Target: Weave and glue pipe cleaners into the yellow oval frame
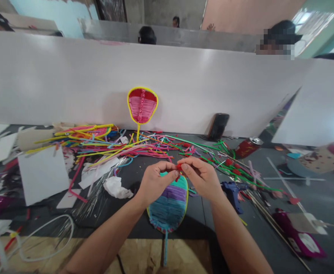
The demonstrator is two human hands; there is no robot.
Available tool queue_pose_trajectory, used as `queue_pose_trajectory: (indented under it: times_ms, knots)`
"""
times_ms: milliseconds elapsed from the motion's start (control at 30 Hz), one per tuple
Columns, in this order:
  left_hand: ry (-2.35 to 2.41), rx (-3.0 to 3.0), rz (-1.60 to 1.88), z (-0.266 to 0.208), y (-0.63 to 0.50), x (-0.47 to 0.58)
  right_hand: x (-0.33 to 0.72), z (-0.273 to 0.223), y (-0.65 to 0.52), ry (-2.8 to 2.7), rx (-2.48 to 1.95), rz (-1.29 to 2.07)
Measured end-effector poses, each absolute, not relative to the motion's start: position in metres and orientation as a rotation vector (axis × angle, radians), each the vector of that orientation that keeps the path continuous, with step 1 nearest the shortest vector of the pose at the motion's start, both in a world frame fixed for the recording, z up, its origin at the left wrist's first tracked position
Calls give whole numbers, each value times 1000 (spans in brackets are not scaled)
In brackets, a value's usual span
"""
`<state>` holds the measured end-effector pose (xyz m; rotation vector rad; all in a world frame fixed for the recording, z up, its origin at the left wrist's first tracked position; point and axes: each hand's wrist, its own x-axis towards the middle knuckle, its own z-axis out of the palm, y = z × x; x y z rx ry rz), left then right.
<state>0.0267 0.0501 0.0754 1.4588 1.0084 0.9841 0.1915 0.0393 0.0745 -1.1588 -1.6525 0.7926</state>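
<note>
My left hand (159, 179) and my right hand (201, 176) meet at the fingertips. Between them they pinch a small red pipe cleaner piece (179, 167), mostly covered by the fingers. Under the hands lies a paddle-shaped fan (167, 207) with teal, purple and blue bands, a yellow edge and a blue handle pointing toward me; the hands hide part of its top. Just right of my right hand is a dark blue glue gun (234, 195). A crumpled white tissue (117, 187) lies left of my left hand.
A pink and red fan (142, 106) stands upright by the white partition (70, 83). Pipe cleaners (121, 148) lie heaped along the back. A phone (218, 127), a soda can (247, 147) and a purple glue gun (298, 234) are to the right. Other people sit beyond the partition.
</note>
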Motion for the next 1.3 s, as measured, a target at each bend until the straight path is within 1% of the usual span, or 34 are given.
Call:
queue_pose_trajectory:
  times_ms: [133, 300, 400, 700, 1000, 1167, 1300]
  knots:
    - [1058, 1504, 991, 77, 49, 27, 193, 76, 39, -1642, -1161, 845]
    - [1080, 1536, 964, 80, 49, 27, 191, 74, 41, -1492, -1129, 1062]
    - [1058, 1522, 948, 80, 49, 26, 191, 72, 43, -1443, -1091, 1120]
    - [983, 1362, 1021, 76, 53, 24, 192, 79, 43, -1503, -1084, 1168]
    - [1175, 1615, 1092, 80, 49, 26, 187, 74, 44, -1522, -1152, 1078]
    - [1158, 1659, 1058, 80, 50, 26, 188, 73, 44, -1541, -1147, 1047]
    - [1077, 1643, 966, 83, 53, 23, 187, 77, 42, -1559, -1151, 1050]
